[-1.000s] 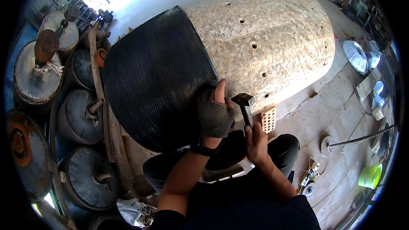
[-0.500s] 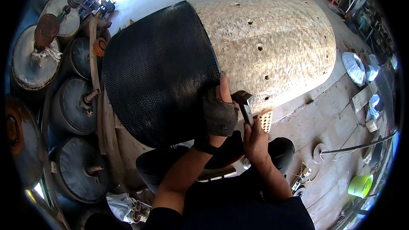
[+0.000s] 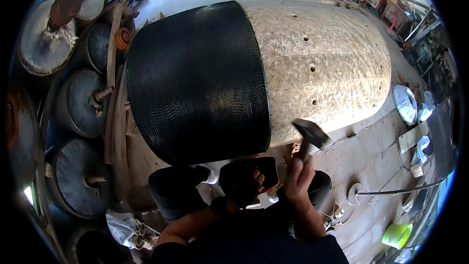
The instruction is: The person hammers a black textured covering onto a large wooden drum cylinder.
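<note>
My right hand (image 3: 299,176) grips a hammer (image 3: 311,134) by its handle, the head raised in front of the drum's pale part and slightly blurred. My left hand (image 3: 246,188), in a dark fingerless glove, is down in a black container (image 3: 276,167) between my knees. Its fingers look curled together; what they hold, if anything, is lost in the dark. Ahead of me lies a large drum. Black, finely ridged sheeting (image 3: 200,83) wraps its left part, with its edge running across the drum. The right part is a pale, rough wooden-looking surface (image 3: 337,68) dotted with several dark holes.
Several round-ended drums (image 3: 80,176) with shafts stand along the left, beside wooden planks (image 3: 113,49). A white wrapped ring (image 3: 404,102) and a yellow-green bucket (image 3: 396,235) are on the floor at right. A crumpled pale cloth (image 3: 128,230) lies at lower left.
My left hand has left the black sheeting's edge and dropped into the container. My right hand has moved right, and the hammer head now points differently. The whole view has shifted slightly.
</note>
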